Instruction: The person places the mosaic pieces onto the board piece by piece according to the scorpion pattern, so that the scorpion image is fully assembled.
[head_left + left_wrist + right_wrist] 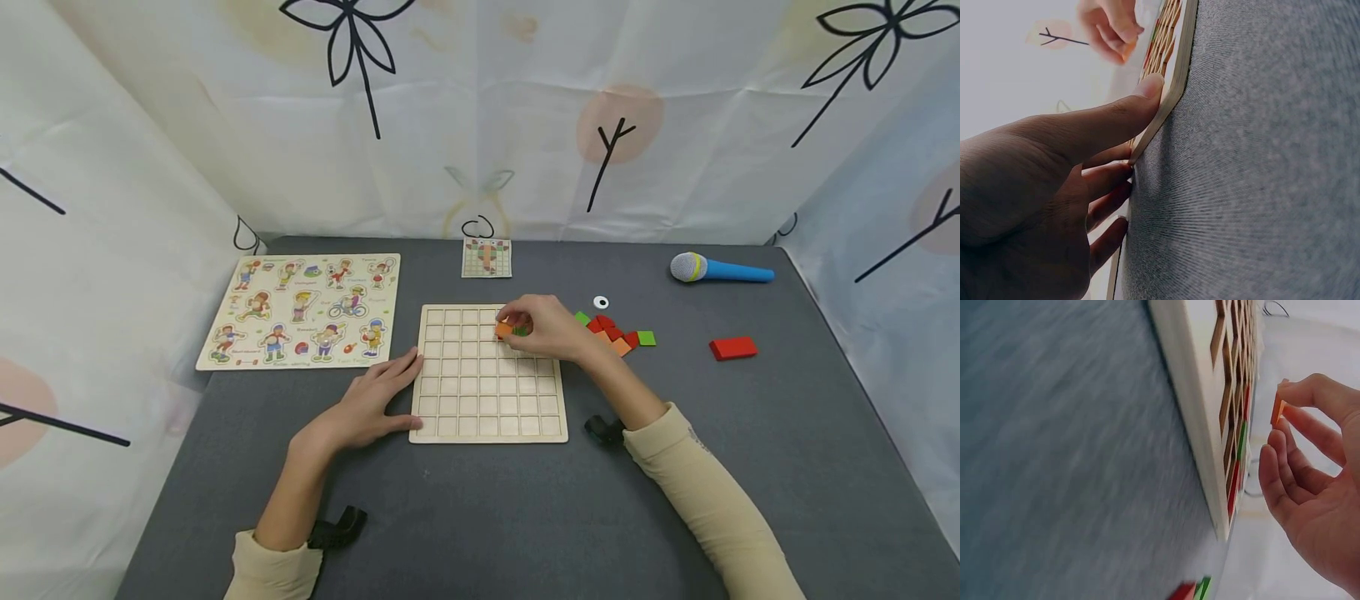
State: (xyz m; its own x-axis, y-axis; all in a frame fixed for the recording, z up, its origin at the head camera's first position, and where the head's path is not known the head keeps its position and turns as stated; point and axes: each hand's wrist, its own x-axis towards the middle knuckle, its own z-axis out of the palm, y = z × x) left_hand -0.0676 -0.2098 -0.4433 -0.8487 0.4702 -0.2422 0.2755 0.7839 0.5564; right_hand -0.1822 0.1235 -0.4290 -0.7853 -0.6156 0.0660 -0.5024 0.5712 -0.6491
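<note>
A wooden grid board (477, 385) lies on the dark table. My right hand (551, 327) is over its upper right part and pinches a small orange tile (1279, 405) between thumb and fingertips, above the board's surface. Beneath that hand, a green tile (1242, 440) and a red tile (1233, 487) lie in the grid, partly hidden in the head view. My left hand (367, 403) rests at the board's left edge. Its thumb touches the rim near the lower left corner, and its extended fingers lie along the side.
Loose red, orange and green tiles (647, 338) lie right of the board, near a white disc (601, 302) with a black centre. Further right are a red block (733, 348) and a blue toy microphone (738, 272). A picture puzzle board (300, 312) and a small pattern card (487, 258) lie behind.
</note>
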